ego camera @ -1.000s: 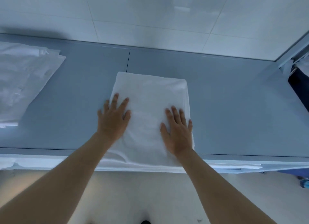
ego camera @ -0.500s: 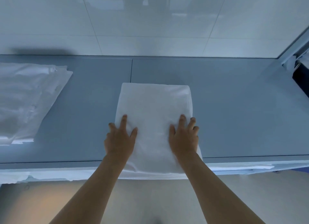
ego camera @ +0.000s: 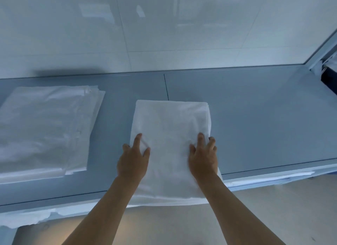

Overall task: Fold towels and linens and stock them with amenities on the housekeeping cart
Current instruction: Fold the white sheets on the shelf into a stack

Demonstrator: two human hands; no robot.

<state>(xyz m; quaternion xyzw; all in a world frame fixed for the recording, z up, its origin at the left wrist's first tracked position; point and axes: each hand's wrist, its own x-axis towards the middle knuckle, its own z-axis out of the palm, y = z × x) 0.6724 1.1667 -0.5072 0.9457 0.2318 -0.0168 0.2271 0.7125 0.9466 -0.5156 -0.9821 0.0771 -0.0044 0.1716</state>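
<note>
Left hand point(ego camera: 132, 162) and right hand point(ego camera: 203, 158) flat on towel point(ego camera: 171, 128), fingers spread, gripping nothing; sheets point(ego camera: 45, 128) left of towel.

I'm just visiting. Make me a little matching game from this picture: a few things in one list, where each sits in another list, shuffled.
Things:
1. left hand
2. right hand
3. folded towel
4. stack of linens

Places:
A. far left of the blue table
B. middle of the table, under both hands
C. on the towel's right edge
D. on the towel's left edge

Pairs: 1-D, 2-C, 3-B, 4-A
</note>
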